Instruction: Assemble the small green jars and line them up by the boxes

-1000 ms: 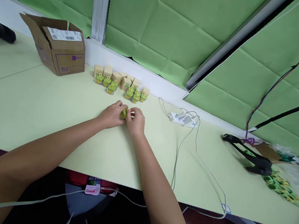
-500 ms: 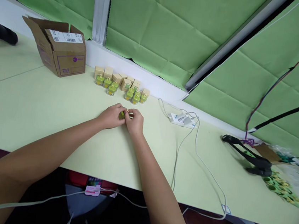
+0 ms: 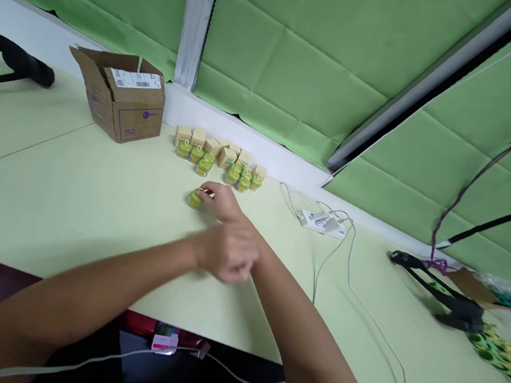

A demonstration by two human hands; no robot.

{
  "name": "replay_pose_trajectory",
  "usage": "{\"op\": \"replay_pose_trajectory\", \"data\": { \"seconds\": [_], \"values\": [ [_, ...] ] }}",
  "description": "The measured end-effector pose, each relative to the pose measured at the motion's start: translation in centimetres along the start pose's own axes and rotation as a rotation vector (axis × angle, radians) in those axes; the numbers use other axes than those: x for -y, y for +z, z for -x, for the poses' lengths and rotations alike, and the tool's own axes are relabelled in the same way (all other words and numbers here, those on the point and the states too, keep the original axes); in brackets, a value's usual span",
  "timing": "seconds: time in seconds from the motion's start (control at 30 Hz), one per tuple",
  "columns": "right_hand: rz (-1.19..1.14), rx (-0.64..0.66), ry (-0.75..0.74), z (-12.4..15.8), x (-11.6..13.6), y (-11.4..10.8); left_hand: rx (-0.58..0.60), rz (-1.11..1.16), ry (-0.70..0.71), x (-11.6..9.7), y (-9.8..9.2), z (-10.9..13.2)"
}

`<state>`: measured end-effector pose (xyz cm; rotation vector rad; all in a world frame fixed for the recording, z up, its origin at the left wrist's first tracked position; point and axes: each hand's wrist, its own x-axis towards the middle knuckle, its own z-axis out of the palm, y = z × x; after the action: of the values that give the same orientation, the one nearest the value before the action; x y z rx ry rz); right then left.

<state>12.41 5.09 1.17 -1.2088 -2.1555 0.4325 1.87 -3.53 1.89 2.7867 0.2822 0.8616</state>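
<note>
My right hand reaches forward across the pale green table, its fingertips pinched on a small green-topped jar that rests on the table. My left hand hovers nearer to me, over my right forearm; it is blurred, its fingers curl in, and nothing shows in them. Just beyond the jar, a cluster of several similar green jars and small tan boxes stands against the white ledge.
An open cardboard box sits at the back left, with a black chair arm further left. A white power strip with trailing cables lies to the right. A black tool and green rings lie at the far right.
My left hand has let go of the jar and pulled back toward me. My right hand has slid the jar a little left. The view has shifted left.
</note>
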Motion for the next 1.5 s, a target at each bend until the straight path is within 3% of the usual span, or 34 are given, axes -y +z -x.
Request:
{"op": "replay_pose_trajectory", "data": {
  "seconds": [0.1, 0.2, 0.37, 0.5, 0.7, 1.1, 1.23, 1.5],
  "values": [
    [0.092, 0.080, -0.056, -4.2, 1.0, 0.7, -0.001, -0.040, 0.067, -0.5, 0.7, 0.0],
    [0.231, 0.163, -0.027, -8.2, 1.3, 0.8, 0.021, -0.066, 0.002, 0.8, 1.3, 0.4],
    [0.482, 0.290, -0.020, -13.7, 1.4, 1.0, 0.333, 0.004, -0.107, 2.9, 2.9, 0.5],
    [0.626, 0.272, 0.027, -16.0, 0.8, 1.3, 0.334, -0.005, -0.259, 3.9, 3.0, 0.2],
    [0.654, 0.228, 0.084, -15.9, -1.0, 0.4, 0.337, 0.030, -0.279, 4.2, 2.6, 0.1],
    [0.515, 0.083, 0.160, -14.5, -1.7, -1.2, 0.319, 0.061, -0.331, 4.5, 2.5, 0.2],
    [0.433, 0.096, 0.143, -14.4, -1.9, -0.3, 0.333, 0.076, -0.374, 4.5, 2.6, 0.2],
    [0.516, 0.095, 0.202, -14.7, -2.0, 1.0, 0.311, 0.146, -0.435, 4.6, 2.5, 0.2]
  ]
}}
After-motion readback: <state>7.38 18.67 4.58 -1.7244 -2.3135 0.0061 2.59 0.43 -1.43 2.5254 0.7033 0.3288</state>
